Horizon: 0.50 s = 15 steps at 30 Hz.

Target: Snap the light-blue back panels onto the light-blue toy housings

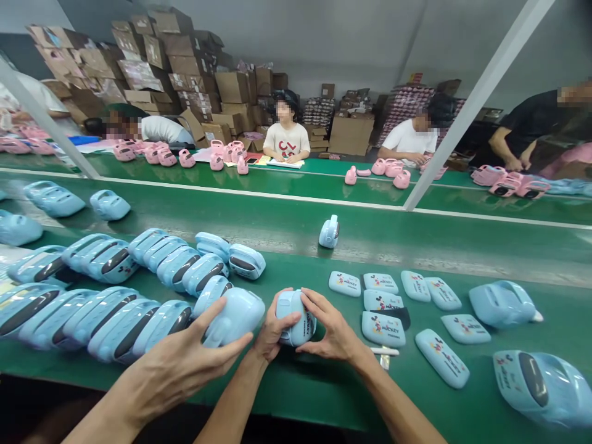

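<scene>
In the middle foreground, my left hand (272, 330) grips a small light-blue plastic device (290, 308) with rounded sides and a printed panel. My right hand (328, 324) holds its right side, thumb and fingers at opposite edges. The device is tilted, so the print faces right. Just left of it, a co-worker's hand (194, 351) reaches in from the lower left and holds another light-blue device (240, 314). Several loose light-blue panels with a cartoon mouse print (383, 328) lie to the right of my hands. A white stick-like item (386, 351) lies beside them.
Rows of light-blue handled devices (111, 259) fill the left of the green table (296, 394). Others (541, 382) stand at the right; one (329, 232) sits ahead on the belt. Metal posts (476, 105) cross the view. People opposite sit among pink devices (393, 169); cartons (180, 55) are stacked behind.
</scene>
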Available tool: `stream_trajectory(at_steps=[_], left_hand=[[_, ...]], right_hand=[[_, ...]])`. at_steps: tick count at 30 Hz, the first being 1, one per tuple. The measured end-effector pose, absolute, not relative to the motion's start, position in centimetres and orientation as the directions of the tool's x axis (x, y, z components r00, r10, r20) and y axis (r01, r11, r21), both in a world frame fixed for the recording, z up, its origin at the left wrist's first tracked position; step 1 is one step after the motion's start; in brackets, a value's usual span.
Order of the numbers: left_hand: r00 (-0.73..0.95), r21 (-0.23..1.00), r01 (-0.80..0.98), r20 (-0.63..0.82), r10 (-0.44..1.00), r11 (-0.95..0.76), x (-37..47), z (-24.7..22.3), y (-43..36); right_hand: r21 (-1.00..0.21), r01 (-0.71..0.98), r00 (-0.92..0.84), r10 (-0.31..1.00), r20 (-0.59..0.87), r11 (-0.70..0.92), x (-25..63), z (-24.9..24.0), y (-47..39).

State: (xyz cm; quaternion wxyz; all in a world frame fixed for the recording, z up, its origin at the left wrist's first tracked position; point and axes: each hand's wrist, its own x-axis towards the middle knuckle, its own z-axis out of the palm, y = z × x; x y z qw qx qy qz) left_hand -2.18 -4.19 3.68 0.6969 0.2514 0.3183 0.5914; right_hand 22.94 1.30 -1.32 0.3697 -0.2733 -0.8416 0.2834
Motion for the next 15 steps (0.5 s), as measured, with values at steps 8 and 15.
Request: stream_trajectory(at_steps=[8,15], left_hand=[[0.51,0.992,0.031,0.092,0.855,-0.125,-8.8,8.2,-3.5],[0.453,0.966,0.107,0.164,0.877,-0.236,-7.2,8.3,-3.2]], right_hand=[[-0.657,0.304,-0.625,0.665,0.409,0.69,23.4,-0.1,1.7],[-0.684,0.31,-0.601,0.693,0.398,0.661,23.8,-0.6,1.5]])
